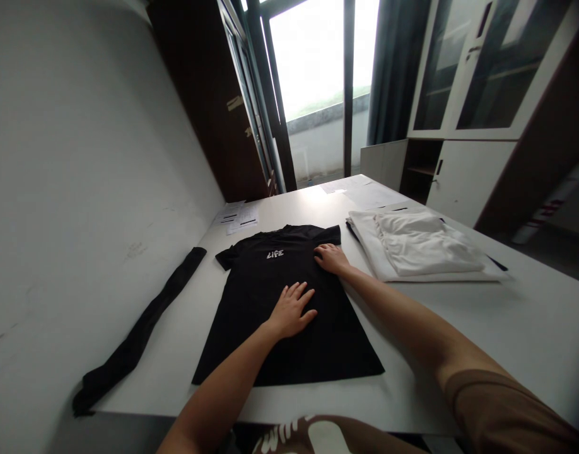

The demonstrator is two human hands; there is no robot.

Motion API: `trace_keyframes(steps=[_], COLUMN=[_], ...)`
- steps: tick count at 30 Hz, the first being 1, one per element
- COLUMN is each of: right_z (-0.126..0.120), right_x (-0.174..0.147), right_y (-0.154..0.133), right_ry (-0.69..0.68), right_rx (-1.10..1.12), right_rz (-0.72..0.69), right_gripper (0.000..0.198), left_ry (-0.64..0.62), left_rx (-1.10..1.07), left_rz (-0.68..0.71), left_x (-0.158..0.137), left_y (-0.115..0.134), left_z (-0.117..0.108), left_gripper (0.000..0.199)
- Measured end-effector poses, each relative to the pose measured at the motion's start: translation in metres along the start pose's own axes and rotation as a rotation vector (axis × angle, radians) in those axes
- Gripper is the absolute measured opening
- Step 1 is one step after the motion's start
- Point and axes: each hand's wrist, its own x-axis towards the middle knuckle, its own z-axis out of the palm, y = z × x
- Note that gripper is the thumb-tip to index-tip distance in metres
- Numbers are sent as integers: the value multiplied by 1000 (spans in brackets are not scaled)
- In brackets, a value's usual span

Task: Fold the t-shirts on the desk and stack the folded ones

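A black T-shirt (270, 340) lies spread out on the white table, its neck toward the window and its hem toward me. White lettering shows on its chest. My left hand (292, 311) rests on the middle of the shirt with fingers spread, gripping nothing. At the shirt's right side, just below the sleeve, my right hand (331, 258) touches the cloth. Its fingers are bent down and their tips are partly hidden, so I cannot make out whether they pinch the fabric.
A long black strip of folded cloth (145, 325) lies along the table's left edge by the wall. Folded white clothes (422, 243) are stacked on the right, with dark cloth beneath. Papers (242, 215) lie at the back left. Cabinets (479, 170) stand beyond the table (545, 315).
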Motion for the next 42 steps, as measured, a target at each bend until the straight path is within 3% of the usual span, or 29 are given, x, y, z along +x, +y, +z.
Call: trace_keyframes(steps=[42], right_z=[-6], right_x=[-2], right_y=[-4], right_ry=[-13], right_rx=[-7], right_rz=[4], right_gripper=[35], left_ry=[21], left_rx=[13], left_rz=[8], left_x=[0], left_y=[-2], left_z=[3], left_gripper=[63])
